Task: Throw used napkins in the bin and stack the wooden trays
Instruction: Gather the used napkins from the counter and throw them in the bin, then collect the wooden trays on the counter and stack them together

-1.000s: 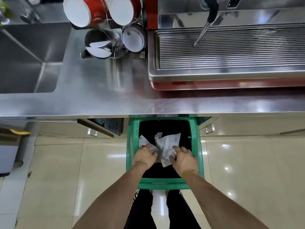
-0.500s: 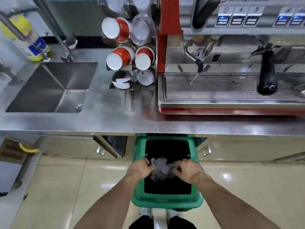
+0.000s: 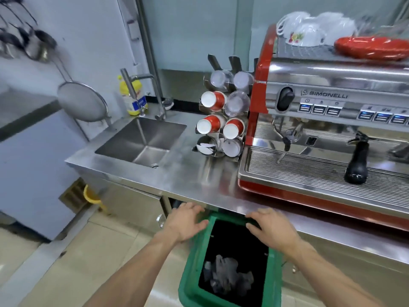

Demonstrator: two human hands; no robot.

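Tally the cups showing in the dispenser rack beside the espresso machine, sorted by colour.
Rack, cup ends facing out:
Red cups: 3 (first)
Clear cups: 3 (first)
White or grey cups in the bottom row: 2 (first)
Total: 8

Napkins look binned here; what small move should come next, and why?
Probably draw both hands back and turn to find the wooden trays. The crumpled white napkins lie inside the green plastic bin; the left hand and right hand hover open and empty, and no tray is in view.
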